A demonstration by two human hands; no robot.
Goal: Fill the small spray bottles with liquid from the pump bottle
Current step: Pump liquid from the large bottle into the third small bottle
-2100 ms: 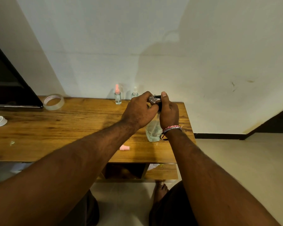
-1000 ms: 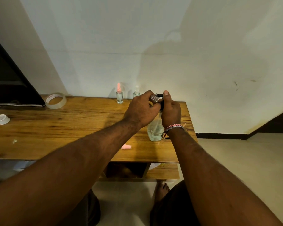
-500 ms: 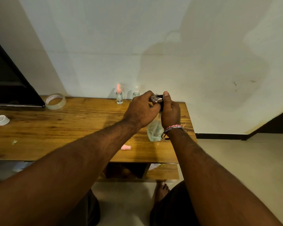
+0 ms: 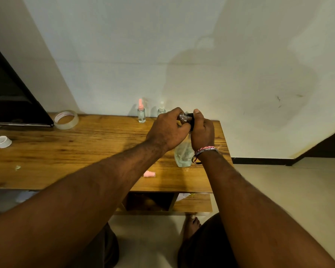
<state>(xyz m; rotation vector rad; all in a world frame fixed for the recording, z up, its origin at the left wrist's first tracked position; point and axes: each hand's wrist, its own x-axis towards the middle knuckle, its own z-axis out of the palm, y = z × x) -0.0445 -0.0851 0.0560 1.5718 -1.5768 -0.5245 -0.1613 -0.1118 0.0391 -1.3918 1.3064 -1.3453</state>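
The clear plastic pump bottle [image 4: 182,155] stands on the grained wooden table [image 4: 70,151] near its 3 o'clock edge. The right hand [image 4: 202,132] curls round its black pump head [image 4: 190,117], thumb on top. The left hand [image 4: 167,130] pinches a small clear spray bottle [image 4: 183,118] against the nozzle. At 12 o'clock, by the wall, stand a pink-capped bottle [image 4: 141,111] and a white-capped bottle [image 4: 161,109]. A loose pink cap [image 4: 149,174] lies at 6 o'clock, near the front edge. A glossy tape roll [image 4: 66,119] sits at 10 o'clock.

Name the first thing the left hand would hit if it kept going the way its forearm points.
Probably the right hand, right against the left hand at the pump bottle top; depth is unclear.
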